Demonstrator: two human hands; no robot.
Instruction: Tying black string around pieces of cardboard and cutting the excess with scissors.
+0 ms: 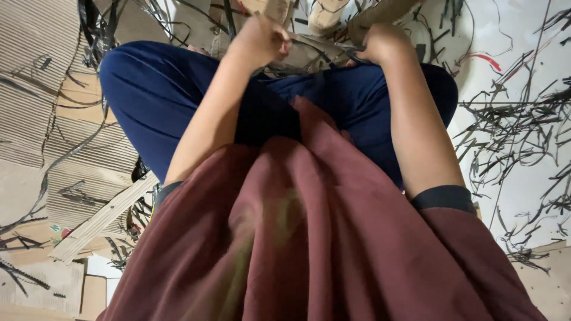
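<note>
I see my left hand point(260, 40) at about eleven o'clock, clenched around the edge of a flat tan cardboard piece point(312, 47). My right hand point(382, 43), at one o'clock, is closed on what looks like dark scissors point(351, 57); only a sliver of the handle shows. The cardboard sits between both hands, above my knees in dark blue trousers point(154, 89). Outward, corrugated cardboard sheets point(35, 71) lie at nine o'clock, and thin black strips point(517, 125) scatter across the pale floor point(517, 35) at three o'clock.
</note>
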